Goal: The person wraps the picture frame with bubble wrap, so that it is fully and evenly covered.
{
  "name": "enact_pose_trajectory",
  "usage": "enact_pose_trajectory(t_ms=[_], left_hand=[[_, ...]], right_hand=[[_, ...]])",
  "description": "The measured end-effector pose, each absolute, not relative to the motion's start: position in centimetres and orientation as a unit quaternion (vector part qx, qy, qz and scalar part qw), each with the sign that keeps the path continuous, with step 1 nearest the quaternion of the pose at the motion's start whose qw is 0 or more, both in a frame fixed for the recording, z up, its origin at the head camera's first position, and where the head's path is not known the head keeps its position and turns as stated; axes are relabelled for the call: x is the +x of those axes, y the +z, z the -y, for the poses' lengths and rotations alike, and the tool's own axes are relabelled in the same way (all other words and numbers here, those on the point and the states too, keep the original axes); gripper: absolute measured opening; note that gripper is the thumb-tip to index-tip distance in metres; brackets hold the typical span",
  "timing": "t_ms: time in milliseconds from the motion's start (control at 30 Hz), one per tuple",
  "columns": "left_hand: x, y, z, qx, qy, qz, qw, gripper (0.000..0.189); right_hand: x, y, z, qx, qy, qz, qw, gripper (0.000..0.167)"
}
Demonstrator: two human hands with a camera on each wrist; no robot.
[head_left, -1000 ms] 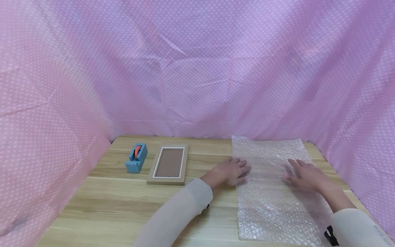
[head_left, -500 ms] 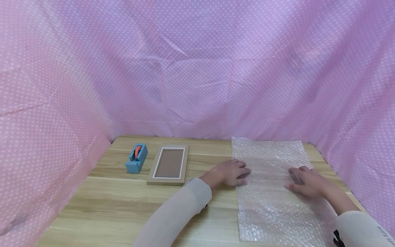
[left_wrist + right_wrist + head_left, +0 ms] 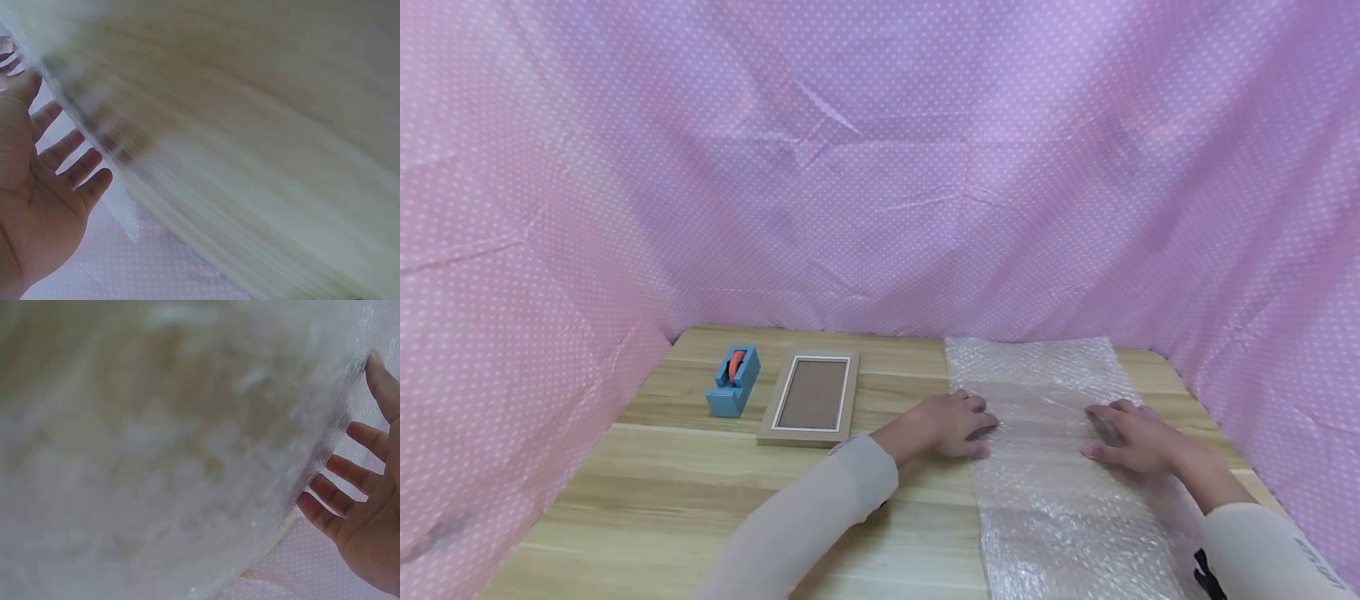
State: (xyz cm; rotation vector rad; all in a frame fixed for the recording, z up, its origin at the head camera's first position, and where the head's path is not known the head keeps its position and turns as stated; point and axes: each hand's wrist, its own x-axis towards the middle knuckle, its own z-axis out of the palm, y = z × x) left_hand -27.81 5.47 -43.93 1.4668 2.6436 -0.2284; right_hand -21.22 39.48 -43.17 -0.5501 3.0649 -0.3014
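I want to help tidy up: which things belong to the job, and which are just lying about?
In use: bubble wrap sheet; wooden tabletop beneath it.
Lying about untouched, perhaps wanted later: wooden picture frame; blue tape dispenser.

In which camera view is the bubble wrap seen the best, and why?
The head view: most of the bubble wrap lies in sight, its near end out of frame. The left wrist view shows only part, by the left hand; the right wrist view gives a blurred close-up.
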Motion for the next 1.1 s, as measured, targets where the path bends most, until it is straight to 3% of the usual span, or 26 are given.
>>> enact_pose_trajectory(t_ms=[1100], left_hand=[[-25.8, -43.2, -1.5, 0.490, -0.103, -0.865, 0.026, 0.063]], right_hand=[[-23.6, -43.4, -36.4, -0.218, -0.135, -0.967, 0.012, 0.078]])
